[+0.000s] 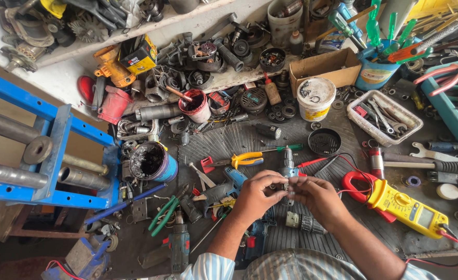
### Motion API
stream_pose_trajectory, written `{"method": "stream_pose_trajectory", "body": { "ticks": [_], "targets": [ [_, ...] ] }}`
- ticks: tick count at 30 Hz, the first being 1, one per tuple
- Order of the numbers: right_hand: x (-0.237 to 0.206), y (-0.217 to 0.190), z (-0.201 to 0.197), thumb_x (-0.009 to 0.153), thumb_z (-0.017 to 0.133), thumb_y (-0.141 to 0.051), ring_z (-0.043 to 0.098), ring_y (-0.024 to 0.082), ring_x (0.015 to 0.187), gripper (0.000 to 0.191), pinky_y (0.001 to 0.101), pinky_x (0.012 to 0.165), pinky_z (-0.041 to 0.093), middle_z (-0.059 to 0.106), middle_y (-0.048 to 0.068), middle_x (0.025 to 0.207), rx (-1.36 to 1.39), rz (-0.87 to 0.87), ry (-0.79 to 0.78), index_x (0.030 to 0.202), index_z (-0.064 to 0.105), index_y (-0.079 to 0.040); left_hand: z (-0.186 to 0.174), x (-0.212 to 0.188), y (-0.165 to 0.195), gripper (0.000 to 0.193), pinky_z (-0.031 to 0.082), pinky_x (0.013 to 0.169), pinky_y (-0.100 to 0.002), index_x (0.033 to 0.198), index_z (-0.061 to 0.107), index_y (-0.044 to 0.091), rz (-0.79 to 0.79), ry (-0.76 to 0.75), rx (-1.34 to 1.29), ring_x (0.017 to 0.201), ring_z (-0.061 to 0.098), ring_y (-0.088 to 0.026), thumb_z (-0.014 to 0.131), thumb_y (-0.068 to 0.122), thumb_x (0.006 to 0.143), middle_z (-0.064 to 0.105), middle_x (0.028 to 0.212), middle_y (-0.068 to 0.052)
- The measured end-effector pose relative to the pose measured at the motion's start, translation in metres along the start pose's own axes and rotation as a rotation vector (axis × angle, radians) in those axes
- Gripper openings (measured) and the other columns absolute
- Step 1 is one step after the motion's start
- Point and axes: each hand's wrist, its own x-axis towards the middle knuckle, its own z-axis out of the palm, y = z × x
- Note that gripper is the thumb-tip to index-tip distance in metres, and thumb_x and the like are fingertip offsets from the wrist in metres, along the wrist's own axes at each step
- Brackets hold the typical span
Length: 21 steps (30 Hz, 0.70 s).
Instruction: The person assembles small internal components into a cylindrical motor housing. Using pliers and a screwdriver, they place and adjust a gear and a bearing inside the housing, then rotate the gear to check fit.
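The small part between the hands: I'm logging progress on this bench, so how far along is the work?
Done: tool casing pieces lie apart on the mat. In hand: left hand and right hand pinch the small part between their fingers; what it is, I cannot tell. Left: the clamp meter and pliers lie untouched, and nothing looks reassembled.

On the cluttered bench (270, 137), the yellow clamp meter (406, 208) lies right of both hands, yellow-handled pliers (242, 159) behind them.
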Motion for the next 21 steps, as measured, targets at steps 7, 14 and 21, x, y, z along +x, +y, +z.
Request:
{"method": "stream_pose_trajectory", "body": {
  "ticks": [7, 14, 21],
  "targets": [
    [-0.003, -0.002, 0.003, 0.097, 0.063, -0.013, 0.073, 0.021, 0.092, 0.027, 0.0354, 0.086, 0.06, 0.074, 0.015, 0.101, -0.084, 0.143, -0.054, 0.111, 0.069, 0.008, -0.006, -0.001, 0.0, 0.031, 0.062, 0.084, -0.03, 0.113, 0.074, 0.009, 0.072, -0.029, 0.083, 0.104, 0.075, -0.021, 0.081, 0.006, 0.083, 0.074, 0.114, -0.007],
    [-0.004, -0.001, 0.004, 0.094, 0.064, -0.013, 0.074, 0.021, 0.089, 0.029, 0.0368, 0.084, 0.063, 0.075, 0.015, 0.097, -0.211, 0.08, -0.008, 0.112, 0.07, 0.009, -0.006, -0.002, -0.008, 0.03, 0.063, 0.085, -0.031, 0.111, 0.074, 0.008, 0.094, -0.033, 0.075, 0.102, 0.075, -0.021, 0.081, 0.007, 0.082, 0.075, 0.112, -0.007],
    [-0.005, -0.002, 0.005, 0.094, 0.066, -0.013, 0.075, 0.021, 0.089, 0.03, 0.0372, 0.084, 0.059, 0.075, 0.015, 0.1, -0.346, 0.021, 0.009, 0.112, 0.071, 0.01, -0.008, -0.001, -0.005, 0.028, 0.062, 0.085, -0.03, 0.111, 0.076, 0.009, 0.114, -0.059, 0.122, 0.1, 0.076, -0.02, 0.081, 0.009, 0.083, 0.076, 0.11, -0.006]
  ]
}}
